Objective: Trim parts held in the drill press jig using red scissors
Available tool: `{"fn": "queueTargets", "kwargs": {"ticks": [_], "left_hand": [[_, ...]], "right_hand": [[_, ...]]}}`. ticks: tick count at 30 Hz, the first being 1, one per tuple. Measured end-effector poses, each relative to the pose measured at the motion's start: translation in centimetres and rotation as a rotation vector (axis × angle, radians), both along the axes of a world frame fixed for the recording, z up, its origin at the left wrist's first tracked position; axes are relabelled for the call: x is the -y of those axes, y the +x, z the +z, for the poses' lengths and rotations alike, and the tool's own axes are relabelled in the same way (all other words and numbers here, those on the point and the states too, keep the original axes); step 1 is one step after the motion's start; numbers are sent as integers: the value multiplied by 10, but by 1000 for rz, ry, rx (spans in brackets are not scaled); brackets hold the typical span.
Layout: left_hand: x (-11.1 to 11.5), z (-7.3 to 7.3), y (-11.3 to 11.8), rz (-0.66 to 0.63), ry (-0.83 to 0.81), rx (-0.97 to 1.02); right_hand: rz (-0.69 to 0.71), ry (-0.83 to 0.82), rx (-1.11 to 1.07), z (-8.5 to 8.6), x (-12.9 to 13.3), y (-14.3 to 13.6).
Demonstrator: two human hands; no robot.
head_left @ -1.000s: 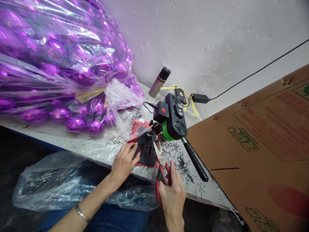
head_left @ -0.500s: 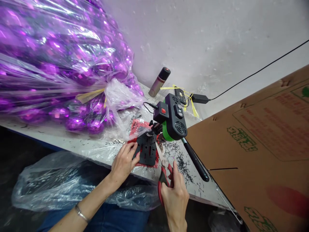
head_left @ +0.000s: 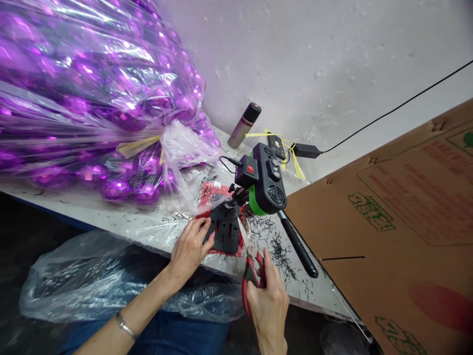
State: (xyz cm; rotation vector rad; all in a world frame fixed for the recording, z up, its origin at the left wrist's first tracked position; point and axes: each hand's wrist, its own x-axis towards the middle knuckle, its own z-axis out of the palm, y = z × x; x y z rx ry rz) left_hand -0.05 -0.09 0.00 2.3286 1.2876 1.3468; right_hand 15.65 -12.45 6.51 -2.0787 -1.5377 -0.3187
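My right hand (head_left: 269, 301) is closed around the red-and-black handles of a pair of scissors (head_left: 250, 268). Their blades point away from me, alongside the right edge of a black slotted plate (head_left: 226, 237). On the plate's left edge rests my left hand (head_left: 187, 249), thumb and forefinger apart; whether anything small lies under the fingertips I cannot make out. The plate lies on a red sheet (head_left: 240, 246) and forms the foot of a stand. A black device with a green band (head_left: 269, 180) sits on that stand, partly covering the plate's far end.
Purple shiny balls in a clear bag (head_left: 111, 123) fill the left. Black clippings (head_left: 283, 254) litter the white table (head_left: 144, 224). A spray can (head_left: 244, 125) and a power strip (head_left: 275, 146) stand behind. Right are a black rod (head_left: 299, 246) and a cardboard box (head_left: 399, 222).
The scissors have turned slightly in my right hand. My left hand stays at the plate's edge, almost unmoved.
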Motion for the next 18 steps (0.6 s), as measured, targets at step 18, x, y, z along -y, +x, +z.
{"fn": "queueTargets", "kwargs": {"ticks": [18], "left_hand": [[-1, 0, 0, -1, 21, -13]], "right_hand": [[-10, -122, -247, 7, -13, 0]]}}
